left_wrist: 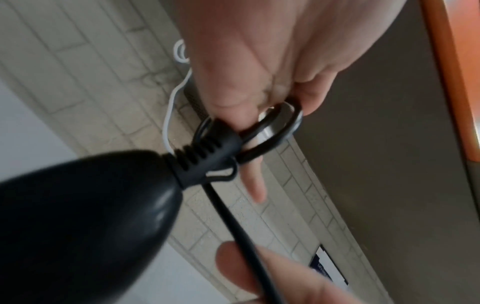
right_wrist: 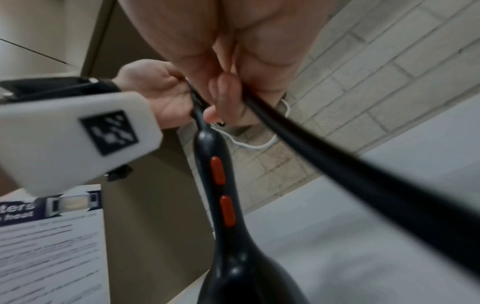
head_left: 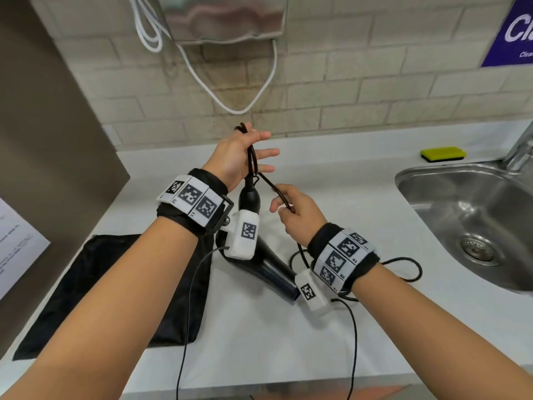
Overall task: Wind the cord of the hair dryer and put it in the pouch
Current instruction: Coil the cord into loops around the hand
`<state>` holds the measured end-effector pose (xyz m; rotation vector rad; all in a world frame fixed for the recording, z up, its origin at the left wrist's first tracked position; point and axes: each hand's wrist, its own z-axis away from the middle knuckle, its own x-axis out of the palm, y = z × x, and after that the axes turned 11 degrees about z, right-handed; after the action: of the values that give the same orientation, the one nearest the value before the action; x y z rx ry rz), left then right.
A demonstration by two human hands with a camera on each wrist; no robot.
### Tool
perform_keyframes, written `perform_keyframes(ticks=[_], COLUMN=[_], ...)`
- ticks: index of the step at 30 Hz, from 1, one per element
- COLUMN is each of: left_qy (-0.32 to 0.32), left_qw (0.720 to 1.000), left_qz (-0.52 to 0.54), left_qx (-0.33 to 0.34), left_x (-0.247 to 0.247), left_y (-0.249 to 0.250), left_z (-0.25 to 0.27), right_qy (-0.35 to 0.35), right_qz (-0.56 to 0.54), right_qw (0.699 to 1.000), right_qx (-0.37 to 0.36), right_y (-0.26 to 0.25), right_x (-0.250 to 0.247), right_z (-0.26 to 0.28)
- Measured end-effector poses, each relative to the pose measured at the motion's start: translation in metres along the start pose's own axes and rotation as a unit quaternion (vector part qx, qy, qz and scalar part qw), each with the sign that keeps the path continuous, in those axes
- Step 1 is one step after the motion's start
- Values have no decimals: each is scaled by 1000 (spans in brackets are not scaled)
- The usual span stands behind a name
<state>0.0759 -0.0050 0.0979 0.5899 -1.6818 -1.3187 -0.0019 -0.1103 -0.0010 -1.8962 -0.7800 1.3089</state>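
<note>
The black hair dryer (head_left: 250, 197) stands handle-up on the white counter, its nozzle (head_left: 274, 275) pointing toward me. My left hand (head_left: 242, 151) is above the handle's end and holds a few loops of the black cord (head_left: 252, 160) against the palm, fingers spread. The left wrist view shows the loops (left_wrist: 275, 131) round my finger beside the strain relief (left_wrist: 205, 156). My right hand (head_left: 290, 207) pinches the cord just right of the handle; the cord (right_wrist: 337, 164) runs taut past the red switches (right_wrist: 217, 170). Loose cord (head_left: 409, 269) lies by my right wrist. The black pouch (head_left: 115, 284) lies flat at the left.
A steel sink (head_left: 403, 180) and faucet (head_left: 522, 151) are at the right, with a yellow-green sponge (head_left: 443, 154) behind. A white cable (head_left: 230, 105) hangs on the brick wall under a metal box (head_left: 225, 18). A brown panel (head_left: 43, 140) and printed sheet (head_left: 17, 249) stand left.
</note>
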Motion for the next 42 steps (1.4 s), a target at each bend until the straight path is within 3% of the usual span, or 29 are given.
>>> perform_keyframes(ticks=[6, 13, 19, 23, 26, 33, 37, 42], left_qy=[-34, -87, -134, -167, -168, -184, -147, -85], left_qw=[981, 945, 960, 961, 962, 963, 977, 990], left_qz=[-191, -317, -235, -185, -163, -134, -67, -51], left_qx=[-14, -5, -77, -117, -140, -141, -142, -100], left_x=[6, 14, 16, 10, 3, -6, -18, -18], left_y=[1, 5, 6, 8, 10, 11, 8, 7], left_z=[1, 10, 16, 12, 11, 8, -1, -2], right_qy=[42, 82, 126, 135, 119, 22, -29, 33], right_qz=[74, 17, 3, 7, 54, 33, 4, -48], right_qw=[994, 981, 981, 977, 978, 995, 995, 998], right_qx=[-72, -173, -145, -165, -165, -86, -100, -38], right_y=[-9, -42, -64, -75, -73, -51, -41, -39], right_x=[-10, -28, -49, -57, -51, -43, -39, -33], right_z=[0, -20, -39, -59, -73, -73, -59, -56])
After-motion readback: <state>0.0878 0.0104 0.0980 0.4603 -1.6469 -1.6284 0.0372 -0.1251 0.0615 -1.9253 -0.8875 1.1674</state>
